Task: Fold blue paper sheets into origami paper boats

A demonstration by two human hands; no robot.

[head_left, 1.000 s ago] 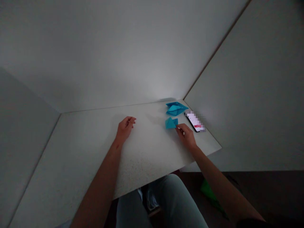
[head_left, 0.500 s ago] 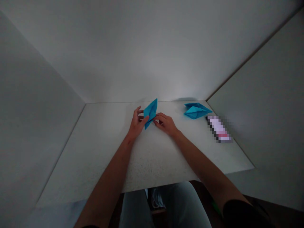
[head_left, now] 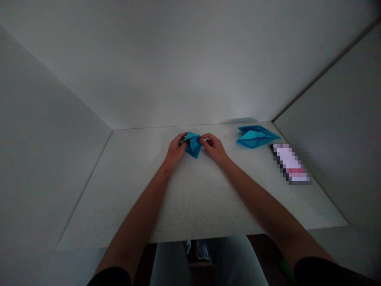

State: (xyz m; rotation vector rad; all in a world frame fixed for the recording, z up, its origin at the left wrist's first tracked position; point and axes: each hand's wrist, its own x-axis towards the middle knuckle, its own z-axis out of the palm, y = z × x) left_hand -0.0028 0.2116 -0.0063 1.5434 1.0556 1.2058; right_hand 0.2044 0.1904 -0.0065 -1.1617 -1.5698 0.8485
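Observation:
A small folded piece of blue paper is held between both hands above the white table, near its far middle. My left hand pinches its left side and my right hand pinches its right side. The fingers of both hands cover the paper's edges. A second, finished blue paper boat lies on the table to the far right, apart from both hands.
A phone with a lit screen lies near the table's right edge, beside the right wall. White walls enclose the table at the back, left and right. My knees show under the near table edge.
One second ago only my right hand touched the small paper near the boat. It was carried left to the table's middle, and both hands now grip it, turned lower and flatter.

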